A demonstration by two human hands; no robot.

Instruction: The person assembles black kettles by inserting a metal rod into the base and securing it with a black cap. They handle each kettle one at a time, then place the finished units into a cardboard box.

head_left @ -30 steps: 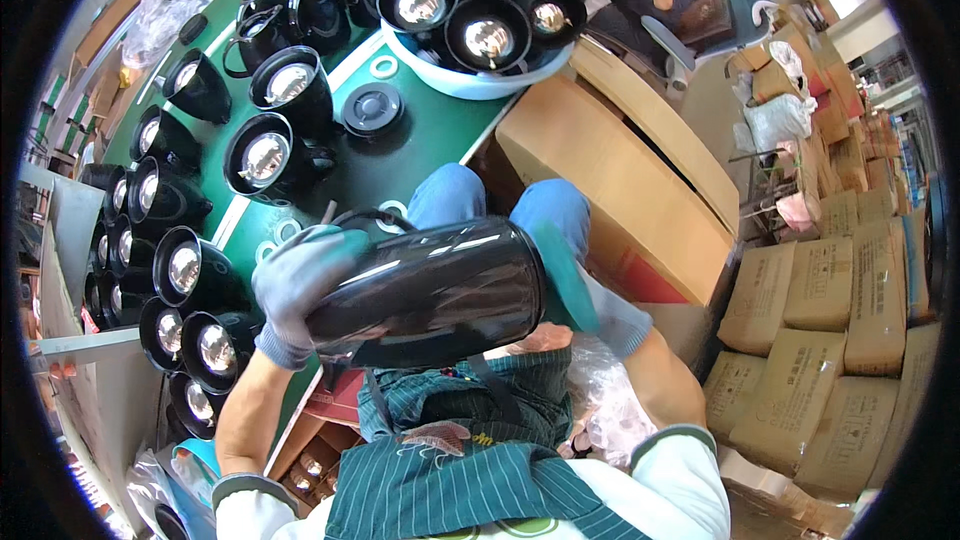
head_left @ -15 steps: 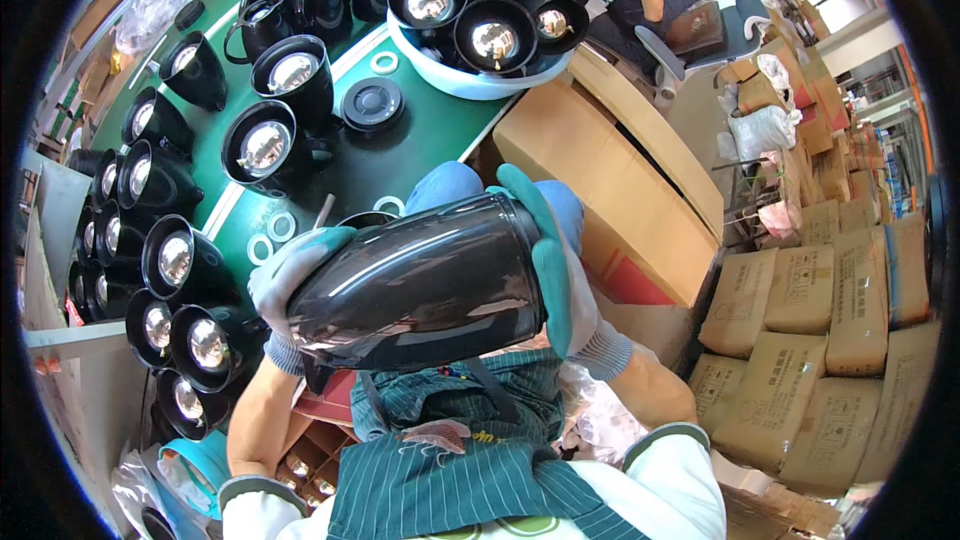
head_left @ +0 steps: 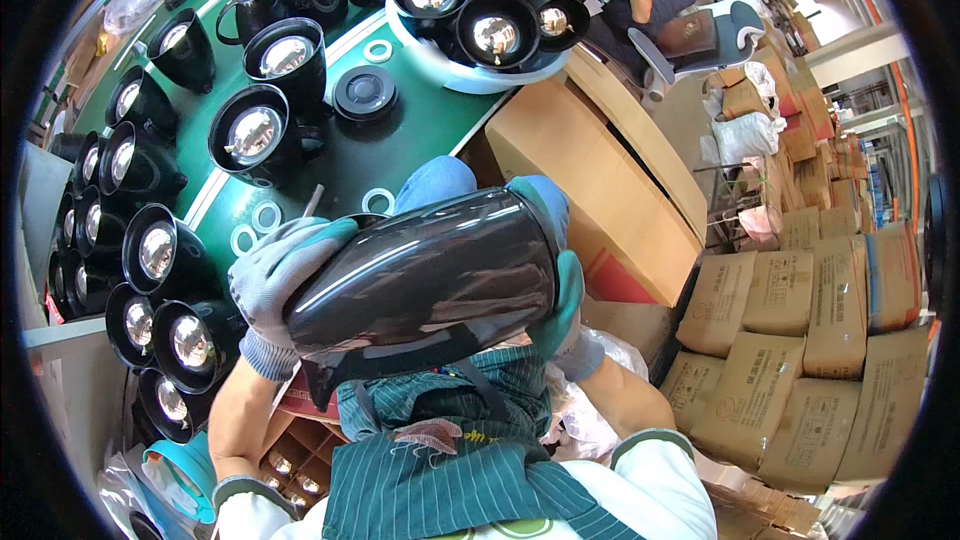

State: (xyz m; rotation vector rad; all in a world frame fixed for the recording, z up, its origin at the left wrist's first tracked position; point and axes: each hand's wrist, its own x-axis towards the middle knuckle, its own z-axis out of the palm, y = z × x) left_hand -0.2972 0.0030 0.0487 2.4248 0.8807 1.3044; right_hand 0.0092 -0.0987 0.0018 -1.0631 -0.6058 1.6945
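Observation:
A glossy black vacuum jug (head_left: 430, 275) lies on its side in front of me, above my lap, held between both hands. My left hand (head_left: 272, 275), in a grey and green work glove, is closed round its left, narrower end. At the wider right end, my gloved right hand (head_left: 566, 285) grips the rim, its fingers partly hidden behind the jug. The jug's opening faces right and its inside cannot be seen. Just beyond it on the green table lie white rings (head_left: 267, 216) and a round black part (head_left: 365, 92).
Several black jugs with silvery liners (head_left: 252, 133) stand on the green table (head_left: 345, 162) ahead and to the left. A white basin (head_left: 475, 79) holds more. An open cardboard box (head_left: 590, 185) stands right of my knees; stacked cartons (head_left: 755, 390) are farther right. Another person (head_left: 640, 0) sits at the back.
My right hand's fingers, spread over the jug's open end before, now wrap lower round its rim. The jug is tipped slightly more. The whole view has shifted a little.

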